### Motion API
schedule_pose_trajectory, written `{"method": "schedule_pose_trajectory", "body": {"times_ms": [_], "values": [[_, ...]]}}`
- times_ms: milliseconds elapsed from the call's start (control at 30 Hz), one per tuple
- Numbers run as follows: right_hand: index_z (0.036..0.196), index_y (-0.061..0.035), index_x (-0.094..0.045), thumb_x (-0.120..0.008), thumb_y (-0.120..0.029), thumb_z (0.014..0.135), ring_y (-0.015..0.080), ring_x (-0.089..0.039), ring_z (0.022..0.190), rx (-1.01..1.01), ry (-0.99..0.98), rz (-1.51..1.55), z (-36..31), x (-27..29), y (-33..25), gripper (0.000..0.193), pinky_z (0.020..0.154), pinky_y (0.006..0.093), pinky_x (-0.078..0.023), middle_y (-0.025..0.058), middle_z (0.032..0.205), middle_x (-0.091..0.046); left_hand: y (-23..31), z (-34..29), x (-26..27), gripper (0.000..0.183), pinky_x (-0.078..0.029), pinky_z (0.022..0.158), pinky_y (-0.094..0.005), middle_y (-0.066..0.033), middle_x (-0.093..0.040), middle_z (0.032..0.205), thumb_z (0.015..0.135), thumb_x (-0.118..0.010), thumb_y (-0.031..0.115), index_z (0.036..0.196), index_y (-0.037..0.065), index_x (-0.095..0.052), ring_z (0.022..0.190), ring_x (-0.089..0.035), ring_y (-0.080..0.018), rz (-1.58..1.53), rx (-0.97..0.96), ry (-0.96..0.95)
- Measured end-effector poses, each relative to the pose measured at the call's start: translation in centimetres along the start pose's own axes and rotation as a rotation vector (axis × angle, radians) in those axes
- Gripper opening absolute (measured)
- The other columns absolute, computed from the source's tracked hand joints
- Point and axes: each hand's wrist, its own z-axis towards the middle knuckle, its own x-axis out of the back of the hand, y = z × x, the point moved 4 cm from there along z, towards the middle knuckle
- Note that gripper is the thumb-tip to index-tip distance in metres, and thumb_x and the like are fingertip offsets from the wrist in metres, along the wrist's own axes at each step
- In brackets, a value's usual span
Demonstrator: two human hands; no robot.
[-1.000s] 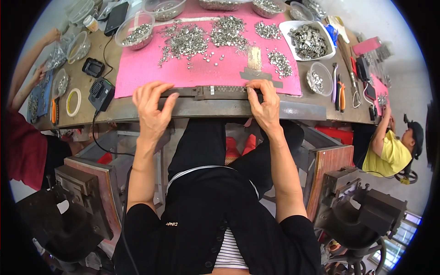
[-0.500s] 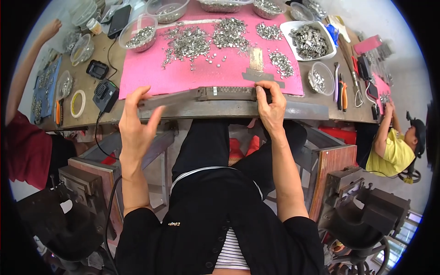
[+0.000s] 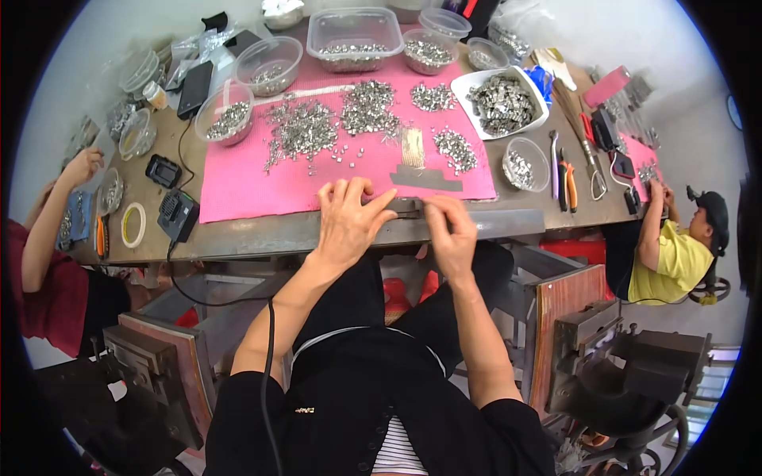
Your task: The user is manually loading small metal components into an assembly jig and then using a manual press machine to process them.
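Observation:
Just past the front edge of the bench, my two hands sit close together with a short stretch of dark metal bar [image 3: 408, 208] showing between them. My left hand [image 3: 348, 225] comes from the left, its thumb and index finger closed at the bar's left end and its other fingers bent. My right hand [image 3: 452, 238] pinches the right end between thumb and fingertips. The fingers cover most of the bar. Beyond lies a pink mat [image 3: 238, 186] with heaps of small silvery metal pieces [image 3: 303, 131] and a bundle of thin pale pins [image 3: 412, 148].
Clear plastic tubs [image 3: 355, 40] and a white tray [image 3: 498, 103] of metal parts line the back. Pliers [image 3: 567, 182] lie at right, a black charger [image 3: 178, 214] and tape roll [image 3: 134, 225] at left. A person in yellow [image 3: 671, 262] and one in red [image 3: 48, 278] sit either side.
My left hand has moved right from an open pose onto the bar, close to my right hand. The notched row on the bar is now covered. The view has shifted, showing more of the bench's far side.

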Motion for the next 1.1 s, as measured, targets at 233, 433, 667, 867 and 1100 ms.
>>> {"method": "schedule_pose_trajectory", "body": {"times_ms": [233,433,667,867,1100], "values": [[0.094,0.0033,-0.070,-0.066,-0.002,0.093,0.0184,-0.067,0.075,0.012,-0.173,-0.012,0.4,0.3,-0.4,0.006,0.070,0.0295,-0.052,0.0118,0.088,-0.071,0.5,-1.6,-0.1,0.038,-0.031,0.103,-0.0542,-0.0063,-0.060,0.107,0.079,-0.079,0.015,0.116,0.014,-0.070,0.109,-0.056,-0.0262,-0.076,0.048,0.016],[0.105,-0.0004,-0.073,-0.066,-0.009,0.096,0.0244,-0.066,0.075,0.204,-0.108,-0.327,10.4,-1.8,2.4,0.015,0.068,0.0348,-0.052,0.0136,0.086,-0.067,1.1,-0.2,0.8,0.044,-0.031,0.104,-0.0527,-0.0058,-0.062,0.107,0.079,-0.078,0.013,0.121,0.013,-0.065,0.105,-0.057,-0.0258,-0.088,0.129,0.024],[0.096,-0.0050,-0.075,-0.071,-0.016,0.086,0.0361,-0.063,0.091,0.234,-0.198,-0.560,15.7,-5.7,7.1,0.015,0.081,0.0469,-0.048,0.0161,0.090,-0.066,-5.4,6.5,2.7,0.015,-0.035,0.098,-0.0432,-0.0028,-0.071,0.098,0.093,-0.067,0.021,0.104,0.013,-0.074,0.095,-0.064,-0.0229,-0.214,0.281,0.175],[0.088,-0.0043,-0.072,-0.069,-0.014,0.085,0.0345,-0.064,0.092,0.198,-0.208,-0.597,15.9,-5.7,7.4,0.010,0.083,0.0472,-0.046,0.0153,0.091,-0.068,-8.5,12.0,-2.9,0.022,-0.034,0.097,-0.0462,-0.0070,-0.066,0.099,0.091,-0.067,0.025,0.109,0.015,-0.076,0.104,-0.060,-0.0264,-0.096,0.216,-0.021],[0.086,-0.0009,-0.069,-0.070,-0.013,0.084,0.0332,-0.066,0.085,0.147,-0.170,-0.456,14.6,-3.9,5.1,0.012,0.078,0.0461,-0.049,0.0158,0.087,-0.069,-9.5,13.6,-6.1,0.011,-0.035,0.093,-0.0491,-0.0102,-0.065,0.097,0.084,-0.074,0.021,0.091,0.013,-0.077,0.100,-0.060,-0.0297,0.005,0.099,-0.167]]}}
